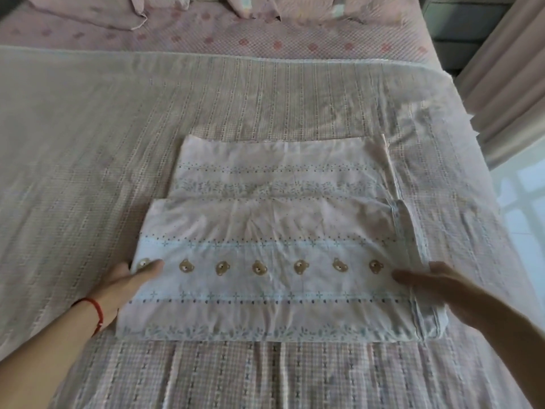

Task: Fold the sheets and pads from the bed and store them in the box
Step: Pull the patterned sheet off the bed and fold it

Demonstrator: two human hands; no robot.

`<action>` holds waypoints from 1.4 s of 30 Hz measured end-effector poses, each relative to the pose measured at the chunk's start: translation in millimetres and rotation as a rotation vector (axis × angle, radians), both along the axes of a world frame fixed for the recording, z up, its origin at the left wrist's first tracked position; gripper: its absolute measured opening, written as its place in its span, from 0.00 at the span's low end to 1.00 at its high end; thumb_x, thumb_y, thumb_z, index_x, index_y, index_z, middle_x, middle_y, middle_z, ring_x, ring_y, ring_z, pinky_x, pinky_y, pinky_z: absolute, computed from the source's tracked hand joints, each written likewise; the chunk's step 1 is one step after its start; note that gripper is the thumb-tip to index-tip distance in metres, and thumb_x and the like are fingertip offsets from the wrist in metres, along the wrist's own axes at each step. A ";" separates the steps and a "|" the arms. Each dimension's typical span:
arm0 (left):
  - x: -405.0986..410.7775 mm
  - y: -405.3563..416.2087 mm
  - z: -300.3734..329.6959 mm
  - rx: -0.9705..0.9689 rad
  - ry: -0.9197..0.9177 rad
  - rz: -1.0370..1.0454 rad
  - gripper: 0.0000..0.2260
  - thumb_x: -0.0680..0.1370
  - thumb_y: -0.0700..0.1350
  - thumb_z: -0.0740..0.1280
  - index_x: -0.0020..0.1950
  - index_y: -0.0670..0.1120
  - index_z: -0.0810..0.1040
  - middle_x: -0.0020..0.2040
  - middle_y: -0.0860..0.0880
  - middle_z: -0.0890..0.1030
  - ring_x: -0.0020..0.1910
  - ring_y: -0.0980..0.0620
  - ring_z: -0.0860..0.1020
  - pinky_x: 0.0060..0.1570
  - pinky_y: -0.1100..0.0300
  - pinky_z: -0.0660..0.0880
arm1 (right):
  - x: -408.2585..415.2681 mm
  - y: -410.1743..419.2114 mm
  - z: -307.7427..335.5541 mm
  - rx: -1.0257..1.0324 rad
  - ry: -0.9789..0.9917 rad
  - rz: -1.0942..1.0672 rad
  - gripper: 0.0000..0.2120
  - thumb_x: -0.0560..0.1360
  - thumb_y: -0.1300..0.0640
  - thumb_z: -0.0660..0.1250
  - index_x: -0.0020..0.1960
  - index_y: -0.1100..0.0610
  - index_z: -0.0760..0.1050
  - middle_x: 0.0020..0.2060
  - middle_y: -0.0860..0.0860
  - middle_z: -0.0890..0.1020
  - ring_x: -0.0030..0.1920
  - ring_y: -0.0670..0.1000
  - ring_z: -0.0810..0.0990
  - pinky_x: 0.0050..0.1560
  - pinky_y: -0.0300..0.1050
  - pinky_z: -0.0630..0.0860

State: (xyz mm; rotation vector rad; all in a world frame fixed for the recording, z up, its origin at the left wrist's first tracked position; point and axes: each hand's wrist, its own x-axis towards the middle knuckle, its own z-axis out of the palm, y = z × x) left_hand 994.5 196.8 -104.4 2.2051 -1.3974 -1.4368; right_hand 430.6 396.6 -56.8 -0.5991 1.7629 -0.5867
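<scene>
A pale pink sheet [274,225] printed with small brown bears and dotted bands lies folded into a rectangle on the bed, its near half doubled over the far half. My left hand [124,283] grips the folded sheet's left edge, thumb on top and fingers tucked underneath. My right hand [442,286] grips the right edge the same way, thumb lying over the cloth. Under the sheet a checked pink-grey pad [118,128] is spread flat over most of the bed. No box is in view.
Pillows in pink covers [97,13] lie at the head of the bed on a pink patterned sheet [265,42]. A pale curtain [507,84] hangs at the right, with light floor tiles [522,196] below it beside the bed's right edge.
</scene>
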 end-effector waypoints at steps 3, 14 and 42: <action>-10.2 4.8 9.9 -0.187 0.047 0.018 0.22 0.71 0.63 0.75 0.52 0.46 0.84 0.50 0.42 0.86 0.53 0.39 0.83 0.55 0.43 0.78 | -0.4 11.7 2.6 -0.093 -0.072 -0.125 0.28 0.69 0.47 0.80 0.55 0.69 0.82 0.49 0.67 0.86 0.48 0.69 0.86 0.58 0.72 0.78; 1.2 68.2 21.6 -0.142 0.060 -0.004 0.17 0.78 0.59 0.69 0.55 0.46 0.83 0.49 0.46 0.86 0.53 0.42 0.83 0.58 0.40 0.79 | 20.4 56.4 -8.1 -0.047 0.144 0.034 0.37 0.61 0.31 0.81 0.58 0.57 0.80 0.48 0.54 0.88 0.49 0.57 0.87 0.55 0.61 0.83; 50.9 181.8 30.6 -0.254 -0.316 -0.137 0.24 0.79 0.62 0.60 0.53 0.41 0.77 0.48 0.36 0.80 0.45 0.38 0.77 0.45 0.48 0.72 | 96.6 210.4 -3.0 -0.203 0.511 0.289 0.27 0.69 0.74 0.75 0.62 0.65 0.68 0.46 0.49 0.75 0.40 0.55 0.73 0.37 0.35 0.74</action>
